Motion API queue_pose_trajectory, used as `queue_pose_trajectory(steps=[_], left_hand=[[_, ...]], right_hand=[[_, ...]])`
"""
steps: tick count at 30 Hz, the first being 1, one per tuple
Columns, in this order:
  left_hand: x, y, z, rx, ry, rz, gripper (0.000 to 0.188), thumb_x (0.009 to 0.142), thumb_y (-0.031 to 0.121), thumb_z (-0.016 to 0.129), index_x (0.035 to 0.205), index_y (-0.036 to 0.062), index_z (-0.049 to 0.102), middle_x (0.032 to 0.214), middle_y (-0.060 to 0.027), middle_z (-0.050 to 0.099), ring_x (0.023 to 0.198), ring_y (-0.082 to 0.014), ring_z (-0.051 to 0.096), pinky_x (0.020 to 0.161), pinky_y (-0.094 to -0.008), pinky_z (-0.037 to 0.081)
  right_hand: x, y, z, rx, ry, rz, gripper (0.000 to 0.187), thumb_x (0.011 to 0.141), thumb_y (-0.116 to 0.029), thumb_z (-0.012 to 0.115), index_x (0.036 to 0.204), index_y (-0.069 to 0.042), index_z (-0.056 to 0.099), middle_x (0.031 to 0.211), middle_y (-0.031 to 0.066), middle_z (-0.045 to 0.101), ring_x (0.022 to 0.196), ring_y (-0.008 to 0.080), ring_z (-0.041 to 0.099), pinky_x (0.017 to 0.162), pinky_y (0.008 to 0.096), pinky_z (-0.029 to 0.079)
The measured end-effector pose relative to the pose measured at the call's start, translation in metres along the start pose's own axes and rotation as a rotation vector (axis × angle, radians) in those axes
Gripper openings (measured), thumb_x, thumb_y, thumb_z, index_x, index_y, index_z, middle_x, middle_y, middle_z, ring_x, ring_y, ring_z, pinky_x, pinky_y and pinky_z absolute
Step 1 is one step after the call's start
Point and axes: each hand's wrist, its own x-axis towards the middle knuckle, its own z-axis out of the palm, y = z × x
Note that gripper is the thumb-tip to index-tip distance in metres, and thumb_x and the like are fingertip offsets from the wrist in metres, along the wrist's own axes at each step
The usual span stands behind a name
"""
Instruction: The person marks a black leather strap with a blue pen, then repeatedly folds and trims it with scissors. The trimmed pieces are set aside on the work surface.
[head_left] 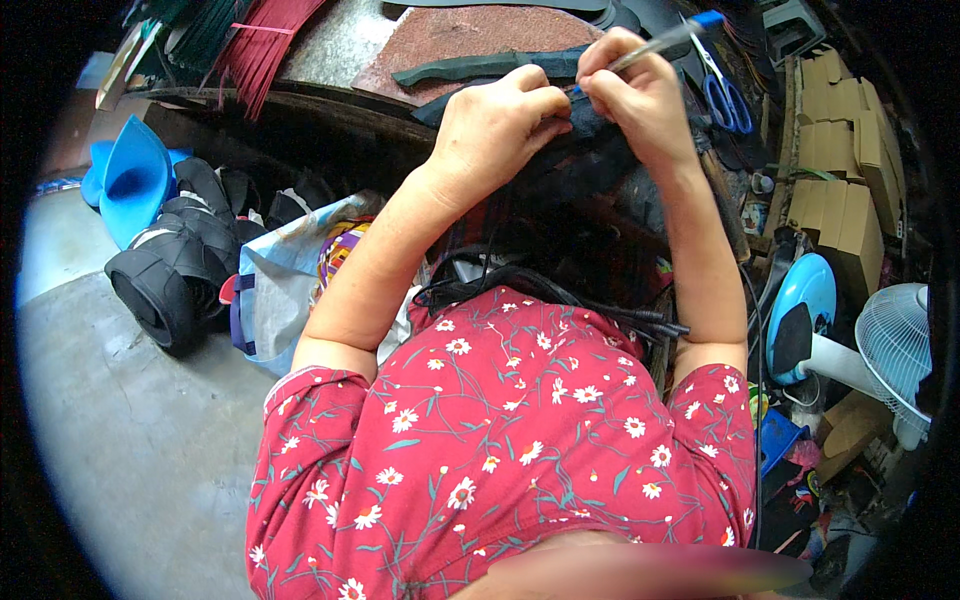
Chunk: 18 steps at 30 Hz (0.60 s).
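Pen: the clear pen (655, 47) is in my right hand, above the near edge of the table (330, 45), right of the brown board's middle.
Pen's axis: slanted, blue-capped end up and to the right, writing end down and to the left, toward my left hand.
Right grip: my right hand (635, 92) is closed around the pen, fingertips low on it.
Left grip: my left hand (503, 122) is curled, thumb against forefinger; I cannot tell whether it pinches the dark material (592, 132) beneath.
Dark strip: the long dark strip (480, 66) lies left to right across the brown board (425, 38), behind my hands.
Scissors: beside my right hand, the scissors (722, 98) have blue handles toward me, blades pointing away.
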Motion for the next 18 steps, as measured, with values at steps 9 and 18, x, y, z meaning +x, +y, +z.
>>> queue_pose_trajectory(steps=[9,18], left_hand=[[-0.005,-0.004,0.000,-0.056,0.005,0.015,0.013,0.081,0.019,0.071,0.091,0.0111,0.069,0.087,-0.0055,0.061,0.068,-0.0230,0.064,0.062,-0.0324,0.052],[-0.005,-0.005,0.001,-0.042,-0.017,0.004,0.014,0.081,0.018,0.071,0.091,0.0086,0.068,0.085,-0.0059,0.061,0.067,-0.0237,0.064,0.062,-0.0324,0.052]], right_hand=[[0.004,0.022,-0.001,-0.017,0.046,0.025,0.007,0.076,0.001,0.053,0.072,-0.005,0.053,0.069,-0.0027,0.050,0.059,0.0032,0.041,0.053,0.0193,0.032],[0.004,0.019,0.000,-0.228,-0.005,-0.100,0.008,0.077,0.003,0.050,0.071,-0.003,0.051,0.070,-0.0023,0.047,0.065,0.0053,0.043,0.060,0.0211,0.035]])
